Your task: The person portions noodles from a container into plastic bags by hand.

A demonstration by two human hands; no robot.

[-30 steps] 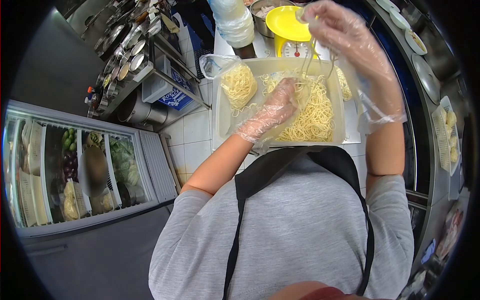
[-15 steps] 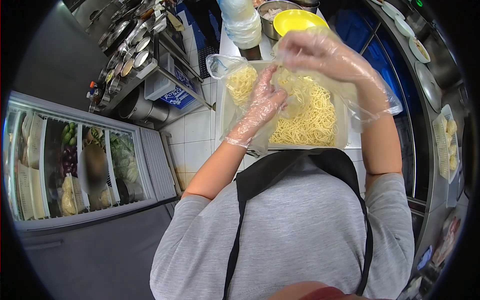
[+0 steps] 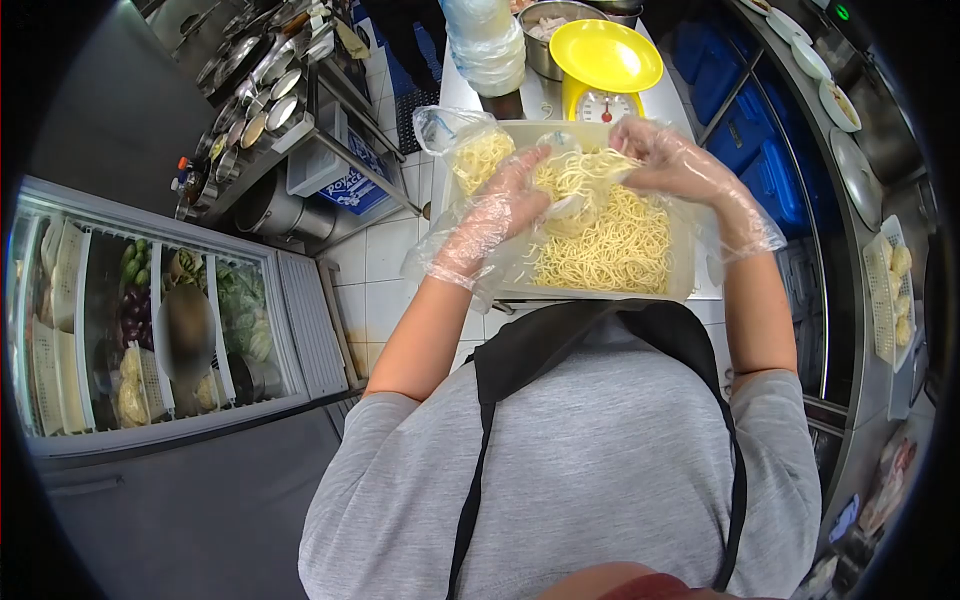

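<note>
Both hands wear clear plastic gloves over a pale tub (image 3: 682,250) of yellow noodles (image 3: 610,255). My left hand (image 3: 508,200) is closed on the left side of a clear plastic bag (image 3: 572,215) with noodles in it. My right hand (image 3: 668,165) has its fingers closed on a bunch of noodles (image 3: 600,165) at the bag's mouth. Part of the bag blends into the noodles behind it. A filled bag of noodles (image 3: 482,160) lies at the tub's left end, beside my left hand.
Beyond the tub stands a kitchen scale (image 3: 606,106) with a yellow pan (image 3: 606,55). A plastic-wrapped stack (image 3: 488,60) and a metal pot (image 3: 545,60) are nearby. On the left are a pan rack (image 3: 300,140) and a glass-topped fridge (image 3: 180,330). Plates line the right counter (image 3: 870,385).
My right hand has come down from in front of the scale to the bag's mouth, uncovering the dial. A noodle bunch now shows between my hands. My left hand has shifted slightly left.
</note>
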